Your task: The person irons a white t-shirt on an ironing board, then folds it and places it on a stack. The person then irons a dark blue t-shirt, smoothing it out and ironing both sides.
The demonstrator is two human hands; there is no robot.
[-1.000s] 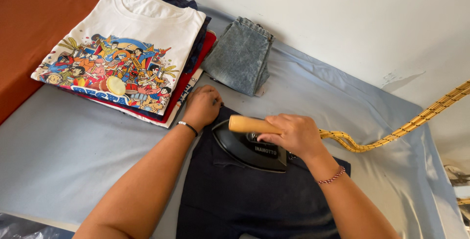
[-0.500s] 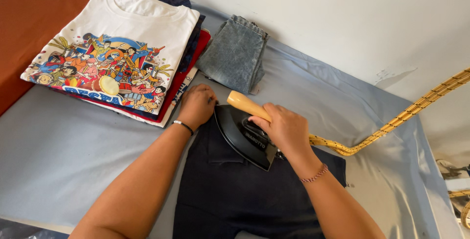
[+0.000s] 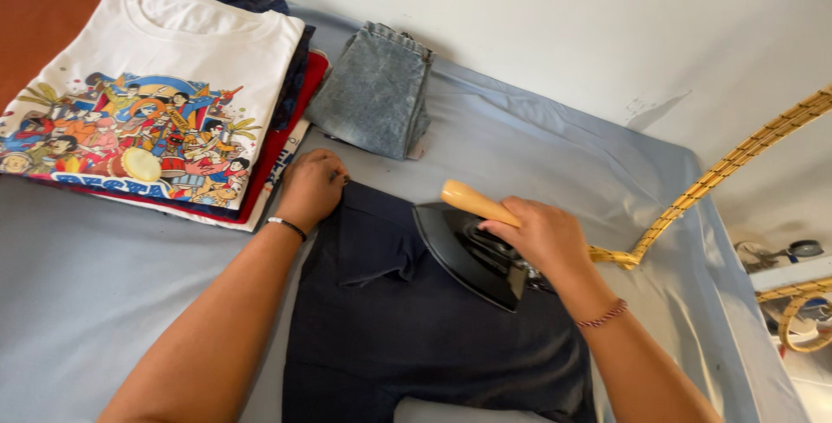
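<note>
Right hand (image 3: 542,237) first: its fingers (image 3: 507,225) are curled fully round the pale wooden handle (image 3: 475,203) of the black iron (image 3: 472,254), a closed grip with the handle's tip poking out toward ten o'clock. The iron's soleplate sits on the dark navy garment (image 3: 407,328), nose aimed at about ten o'clock, just beside a folded-over flap of the cloth.

Over at nine o'clock from the iron, the left hand (image 3: 312,187) is bunched, its fingers tucked down and pressing the garment's top corner flat against the grey-blue cover of the bench (image 3: 104,276). It grips nothing I can make out; it simply pins the cloth.

Here is the worry, as I judge it: that pinning hand lies close to the iron's nose, so a push toward ten o'clock could bring hot metal against the knuckles. The folded flap could also be pressed into a hard crease if the iron rides over it. And the braided yellow cord (image 3: 728,163), trailing off to two o'clock, could snag or drag across the fabric.

Both forearms reach in from six o'clock, left one nearly straight, wrist banded; the right wrist is bent, with a thin bracelet.

Beyond, at eleven o'clock, sits a stack of folded shirts (image 3: 165,120), and folded jeans (image 3: 377,94) at twelve.
</note>
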